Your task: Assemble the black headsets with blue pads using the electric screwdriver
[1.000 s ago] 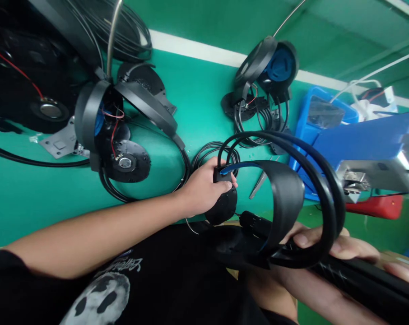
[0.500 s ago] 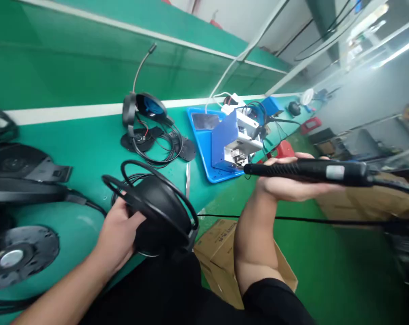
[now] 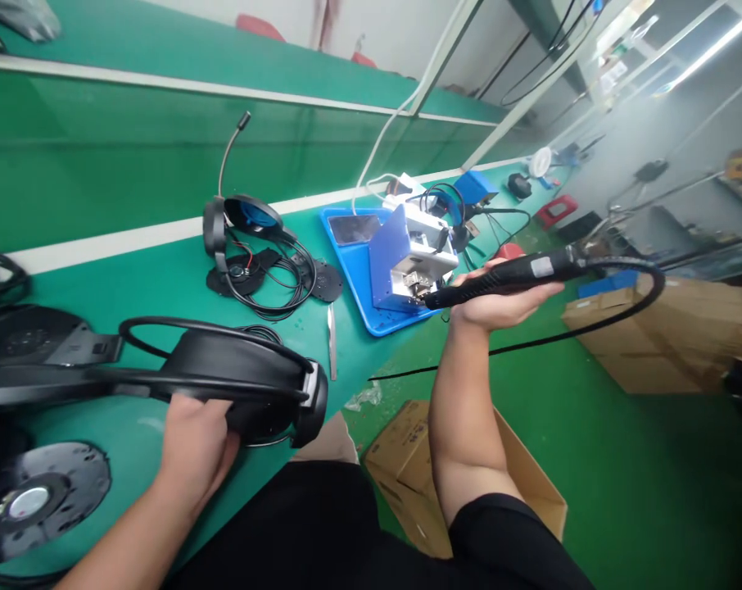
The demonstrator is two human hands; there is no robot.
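Note:
My left hand (image 3: 196, 447) grips a black headset (image 3: 242, 381) by its underside, just above the near edge of the green bench (image 3: 131, 270). Its headband loops point left. My right hand (image 3: 499, 299) is raised out past the bench edge, fingers wrapped round a black corded hand tool (image 3: 512, 274) held level. The tool's tip points left toward a blue-and-metal fixture (image 3: 408, 258). Its black cable (image 3: 622, 315) arcs right and back down toward the bench.
A second, opened headset with a boom mic (image 3: 242, 238) and coiled wire lies mid-bench. Tweezers (image 3: 332, 340) lie near the edge, a blue tray (image 3: 359, 279) under the fixture. A speaker driver plate (image 3: 33, 500) sits at left. Cardboard boxes (image 3: 420, 467) stand on the green floor.
My left hand has lowered and flattened the headset toward the bench edge. My right hand has brought the tool a little lower and nearer the fixture. The view has shifted slightly.

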